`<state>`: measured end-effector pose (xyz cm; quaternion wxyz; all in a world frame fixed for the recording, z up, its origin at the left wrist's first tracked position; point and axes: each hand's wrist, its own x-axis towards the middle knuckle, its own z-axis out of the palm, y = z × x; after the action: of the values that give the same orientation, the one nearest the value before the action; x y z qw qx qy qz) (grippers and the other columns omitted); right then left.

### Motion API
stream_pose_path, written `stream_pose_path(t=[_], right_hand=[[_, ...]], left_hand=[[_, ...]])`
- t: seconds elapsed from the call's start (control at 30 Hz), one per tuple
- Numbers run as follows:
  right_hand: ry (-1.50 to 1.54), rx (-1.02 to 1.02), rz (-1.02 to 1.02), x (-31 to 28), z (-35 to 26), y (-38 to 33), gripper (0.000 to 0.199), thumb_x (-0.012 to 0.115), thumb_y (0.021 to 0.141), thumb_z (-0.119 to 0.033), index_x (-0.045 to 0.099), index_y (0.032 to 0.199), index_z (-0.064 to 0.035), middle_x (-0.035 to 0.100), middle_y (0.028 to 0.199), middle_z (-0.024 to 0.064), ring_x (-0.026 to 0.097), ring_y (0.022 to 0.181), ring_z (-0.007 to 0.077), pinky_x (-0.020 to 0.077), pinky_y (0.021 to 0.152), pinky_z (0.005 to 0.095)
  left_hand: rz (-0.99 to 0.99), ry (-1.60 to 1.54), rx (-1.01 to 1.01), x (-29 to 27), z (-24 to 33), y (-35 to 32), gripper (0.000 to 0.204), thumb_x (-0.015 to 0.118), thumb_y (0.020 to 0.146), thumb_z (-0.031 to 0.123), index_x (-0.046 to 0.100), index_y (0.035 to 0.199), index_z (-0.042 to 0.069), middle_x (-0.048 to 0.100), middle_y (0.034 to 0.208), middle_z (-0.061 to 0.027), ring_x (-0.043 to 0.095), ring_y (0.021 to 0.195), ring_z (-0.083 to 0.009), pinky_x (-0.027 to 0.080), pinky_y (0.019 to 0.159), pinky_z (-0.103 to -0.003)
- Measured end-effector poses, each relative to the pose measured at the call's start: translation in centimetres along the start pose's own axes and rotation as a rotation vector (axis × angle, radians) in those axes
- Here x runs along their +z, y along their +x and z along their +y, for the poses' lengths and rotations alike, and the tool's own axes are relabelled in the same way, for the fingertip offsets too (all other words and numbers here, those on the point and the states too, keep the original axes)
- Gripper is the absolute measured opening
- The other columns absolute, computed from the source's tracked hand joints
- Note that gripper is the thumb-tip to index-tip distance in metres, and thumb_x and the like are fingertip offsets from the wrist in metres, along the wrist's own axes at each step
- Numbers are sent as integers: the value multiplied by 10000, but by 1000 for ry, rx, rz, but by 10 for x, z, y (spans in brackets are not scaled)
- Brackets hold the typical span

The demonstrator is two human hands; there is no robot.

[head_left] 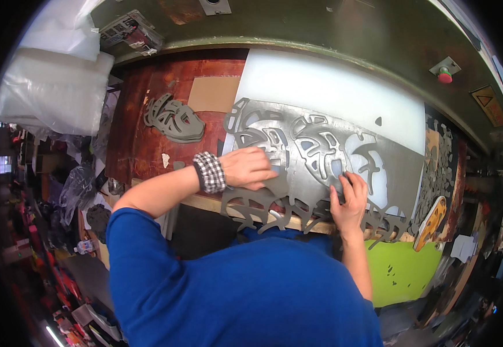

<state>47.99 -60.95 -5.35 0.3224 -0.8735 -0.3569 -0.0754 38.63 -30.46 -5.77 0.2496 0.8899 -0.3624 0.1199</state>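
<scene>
A grey foam-like sheet [399, 153] with curved cut-out shapes lies in front of me, its near part hanging in a lattice of strips [251, 202] over the table edge. My left hand [250, 166], a checked scrunchie [209, 172] on its wrist, rests on the sheet with its fingers laid over a cut shape. Against the lower end of another openwork cut piece [315, 151] is my right hand [350, 199], thumb and fingers apart. Neither hand visibly grips anything, though the left fingertips are partly hidden. A stack of grey openwork pieces [176, 120] sits to the left.
Under the sheet is a white board [332, 81] on a reddish-brown table [139, 144]. A green machine beam [298, 34] with a red button [444, 75] spans the far side. At right lie a yellow patterned object [431, 222] and grey scraps [436, 156]; wrapped white bundles [52, 89] stand left.
</scene>
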Motion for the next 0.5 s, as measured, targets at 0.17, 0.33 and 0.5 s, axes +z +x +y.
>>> stream_pose_path(t=[0.17, 0.33, 0.5], right_hand=[[-23, -22, -111, 9, -10, 3, 476, 766, 690, -108, 608, 1134, -38, 504, 1223, 197, 462, 1142, 403, 421, 942, 458], [-144, -4, -210, 15, -11, 1, 538, 763, 701, -196, 597, 1202, -90, 432, 1322, 197, 381, 1228, 423, 361, 1002, 500], [-99, 29, -194, 16, -11, -1, 524, 770, 682, -176, 611, 1174, -84, 436, 1337, 180, 378, 1240, 421, 360, 1013, 492]], left_hand=[[683, -416, -1059, -24, -29, 40, 236, 529, 946, 192, 554, 792, 15, 544, 764, -42, 502, 703, -119, 439, 642, -288], [1601, -812, -498, -141, -90, 47, 378, 448, 999, 352, 562, 1116, 11, 597, 1010, -66, 572, 892, -181, 503, 760, -356], [1453, -727, -404, -216, -84, 36, 283, 581, 946, 294, 560, 776, 68, 517, 677, 16, 539, 635, -132, 500, 619, -311]])
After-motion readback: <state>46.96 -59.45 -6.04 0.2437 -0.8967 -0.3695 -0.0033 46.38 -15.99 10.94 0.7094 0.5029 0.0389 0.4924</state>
